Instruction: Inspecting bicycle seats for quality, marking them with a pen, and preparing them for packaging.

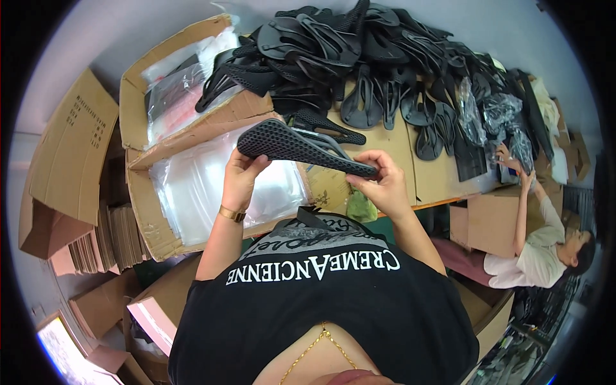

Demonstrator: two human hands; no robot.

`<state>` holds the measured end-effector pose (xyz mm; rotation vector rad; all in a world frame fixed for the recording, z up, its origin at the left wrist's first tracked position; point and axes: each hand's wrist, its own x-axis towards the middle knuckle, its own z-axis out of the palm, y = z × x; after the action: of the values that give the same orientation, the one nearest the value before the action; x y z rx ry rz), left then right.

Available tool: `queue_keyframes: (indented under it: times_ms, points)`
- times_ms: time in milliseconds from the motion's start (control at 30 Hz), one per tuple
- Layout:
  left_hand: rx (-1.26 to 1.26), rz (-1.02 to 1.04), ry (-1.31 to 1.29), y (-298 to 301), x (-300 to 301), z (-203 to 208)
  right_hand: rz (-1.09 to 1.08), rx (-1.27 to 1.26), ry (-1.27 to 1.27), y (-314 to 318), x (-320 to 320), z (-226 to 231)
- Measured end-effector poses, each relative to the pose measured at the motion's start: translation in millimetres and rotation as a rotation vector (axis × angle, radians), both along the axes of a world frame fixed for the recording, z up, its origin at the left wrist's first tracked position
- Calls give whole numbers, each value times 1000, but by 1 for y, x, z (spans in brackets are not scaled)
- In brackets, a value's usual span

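A black bicycle saddle [301,146] with a honeycomb-patterned side is held up in front of me, tilted down toward its right end. My left hand [242,176] grips its wide end from below, thumb on the near face. At the narrow nose, my right hand [383,183] pinches it between thumb and fingers. Just behind it lies another honeycomb saddle [330,126] on the table. Under my left wrist, a cardboard box [144,221] contains a stack of clear plastic bags [199,192].
A large pile of black saddles [308,42] covers the table's far side. Second box section [138,112] holds more plastic bags. At the right, a co-worker [532,250] handles a plastic-wrapped item [523,151]. Folded cartons [109,240] stand at the left; a green packet [361,206] sits near the table edge.
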<state>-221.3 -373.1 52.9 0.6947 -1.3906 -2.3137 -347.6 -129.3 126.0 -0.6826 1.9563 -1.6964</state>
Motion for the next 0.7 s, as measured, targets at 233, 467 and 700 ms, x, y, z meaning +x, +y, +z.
queue_keyframes:
  times_ms: [233,467,700]
  points:
    - [43,-28,-14,-2,3,-11,21,31,-24,-2,1,7]
    - [83,-25,-28,-1,3,-14,24,35,13,-2,2,8]
    - [155,-4,-17,5,3,-15,18,3,34,-2,3,6]
